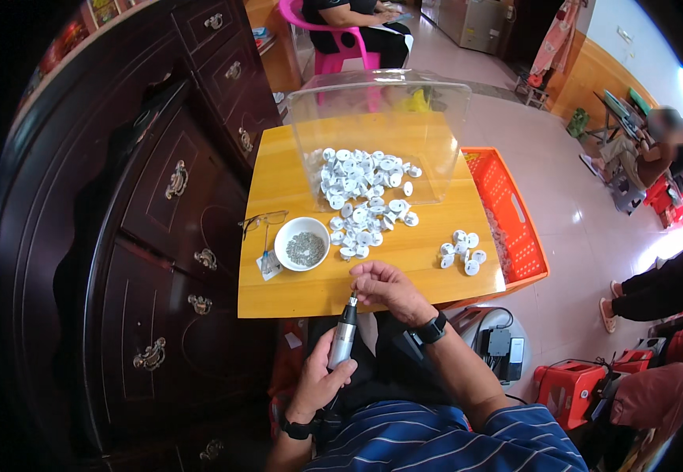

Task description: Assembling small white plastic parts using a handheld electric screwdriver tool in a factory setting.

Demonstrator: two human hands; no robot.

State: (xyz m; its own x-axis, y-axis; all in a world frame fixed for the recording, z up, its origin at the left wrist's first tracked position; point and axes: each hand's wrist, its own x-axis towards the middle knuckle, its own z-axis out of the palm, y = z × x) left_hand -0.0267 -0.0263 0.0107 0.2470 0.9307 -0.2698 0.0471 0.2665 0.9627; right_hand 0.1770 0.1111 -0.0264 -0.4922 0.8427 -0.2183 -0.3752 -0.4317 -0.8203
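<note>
My left hand [318, 383] is wrapped round a silver and black electric screwdriver [344, 340], tilted with its bit up near the table's front edge. At that tip are the pinched fingers of my right hand [395, 293]; whatever they hold, if anything, is too small to make out. Beyond my hands stands a white bowl [281, 234] with many tiny silvery pieces [307, 248], perhaps screws. Small round white plastic parts [349, 177] lie heaped at the middle of the table, some inside a clear plastic bin [381, 94] on its side. A smaller group of white parts [471, 267] sits at the right.
Eyeglasses [267, 219] and a small blue-handled tool [267, 256] lie left of the bowl on the wooden table [428, 279]. An orange crate [526, 236] stands against the table's right side. A dark cabinet [160, 236] rises at the left. Other people sit farther off.
</note>
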